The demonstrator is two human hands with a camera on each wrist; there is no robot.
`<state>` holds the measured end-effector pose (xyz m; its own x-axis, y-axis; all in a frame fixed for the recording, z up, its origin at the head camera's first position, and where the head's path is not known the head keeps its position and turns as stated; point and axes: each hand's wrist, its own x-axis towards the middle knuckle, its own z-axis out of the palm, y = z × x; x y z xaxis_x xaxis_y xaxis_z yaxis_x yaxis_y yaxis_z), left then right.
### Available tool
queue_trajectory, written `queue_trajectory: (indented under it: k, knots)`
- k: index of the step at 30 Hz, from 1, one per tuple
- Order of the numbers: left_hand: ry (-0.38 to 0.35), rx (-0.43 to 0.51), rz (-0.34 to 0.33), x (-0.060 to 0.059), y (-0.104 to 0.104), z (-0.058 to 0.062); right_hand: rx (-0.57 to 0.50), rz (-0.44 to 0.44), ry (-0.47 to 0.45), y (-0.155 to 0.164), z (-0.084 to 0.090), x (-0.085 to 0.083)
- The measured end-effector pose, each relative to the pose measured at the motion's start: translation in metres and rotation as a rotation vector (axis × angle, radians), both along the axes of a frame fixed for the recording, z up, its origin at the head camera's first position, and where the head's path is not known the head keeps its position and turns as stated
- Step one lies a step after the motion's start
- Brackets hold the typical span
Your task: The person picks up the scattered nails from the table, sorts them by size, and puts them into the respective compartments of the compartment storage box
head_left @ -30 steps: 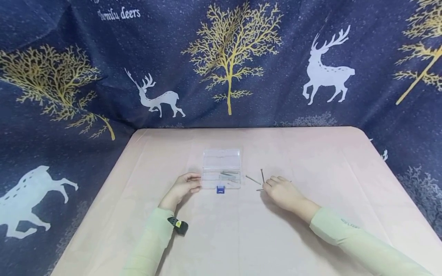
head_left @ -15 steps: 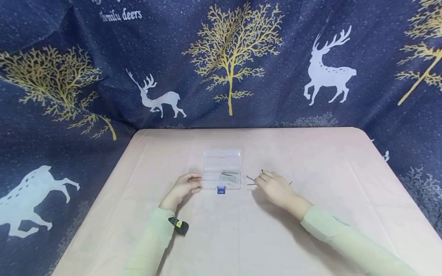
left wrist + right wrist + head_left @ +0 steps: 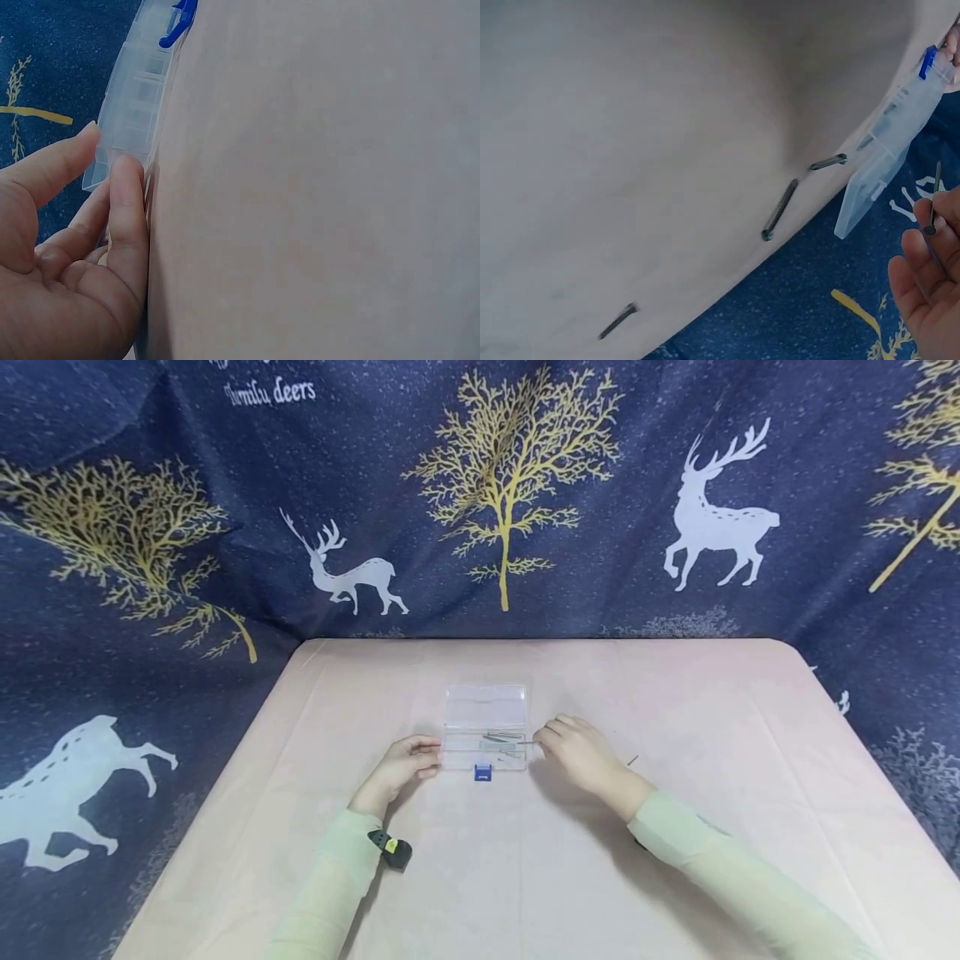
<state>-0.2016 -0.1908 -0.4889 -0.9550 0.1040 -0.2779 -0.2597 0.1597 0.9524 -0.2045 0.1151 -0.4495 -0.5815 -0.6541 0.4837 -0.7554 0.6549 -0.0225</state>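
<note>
A clear plastic box (image 3: 486, 706) with a blue latch (image 3: 482, 772) stands with its lid raised. Several nails (image 3: 504, 736) lie inside it. My left hand (image 3: 401, 764) holds the box at its left end, digits against the wall and rim; the left wrist view shows this hand (image 3: 82, 247) at the box corner. My right hand (image 3: 577, 752) pinches a nail (image 3: 528, 743) that points left over the box's right edge. In the right wrist view the nail's dark head shows between the fingertips of the right hand (image 3: 934, 277).
Three more nails lie loose on the pink-covered table (image 3: 480, 877): a short one (image 3: 829, 162), a longer one (image 3: 780, 210) and one farther off (image 3: 618, 321). A dark blue cloth (image 3: 600, 602) with deer and trees hangs behind the table's back edge.
The right hand has moved left from the loose nails to the box's right edge, bringing a nail with it. The left hand stays at the box's left end.
</note>
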Motion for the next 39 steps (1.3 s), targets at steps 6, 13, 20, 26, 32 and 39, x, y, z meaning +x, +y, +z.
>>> queue_trajectory:
  k: [6,13,20,26,32,39]
  knots:
    - [-0.01,0.005,0.001,0.0,0.0,0.0,-0.037,0.0,-0.038,-0.015,0.005,-0.006]
    - [-0.007,-0.004,-0.005,0.0,-0.001,0.0,-0.073,0.006,-0.045,-0.034,0.006,-0.019]
    - [-0.006,-0.022,-0.009,0.0,-0.001,0.0,-0.065,0.0,-0.044,-0.05,0.001,-0.028]
    - [-0.005,-0.035,-0.01,-0.001,0.0,0.002,-0.038,-0.011,-0.082,-0.057,-0.001,-0.03]
    - [0.002,-0.036,-0.007,0.0,0.002,0.002,0.023,-0.02,-0.094,-0.06,-0.006,-0.032]
    - [-0.005,-0.053,0.01,0.0,0.001,0.001,0.051,-0.015,-0.116,-0.063,-0.008,-0.033]
